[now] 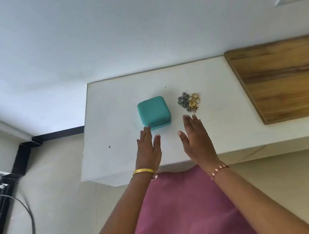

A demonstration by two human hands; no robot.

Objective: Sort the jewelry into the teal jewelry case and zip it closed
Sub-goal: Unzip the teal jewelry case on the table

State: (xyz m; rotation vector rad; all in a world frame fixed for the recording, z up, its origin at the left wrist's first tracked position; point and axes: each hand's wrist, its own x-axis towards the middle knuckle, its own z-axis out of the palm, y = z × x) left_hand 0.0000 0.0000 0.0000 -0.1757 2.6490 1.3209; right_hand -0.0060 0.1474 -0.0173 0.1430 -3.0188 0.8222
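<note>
no readable text anywhere

White wall (96, 35), pale floor (57, 172) — white counter (111, 107), wooden slab (289, 79)

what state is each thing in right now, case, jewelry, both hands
teal jewelry case: closed, upright on the white table
jewelry: loose pile on the table, right of the case, none packed yet
left hand: open, fingers straight, at the case's near edge
right hand: open, holding nothing, just short of the jewelry
</note>
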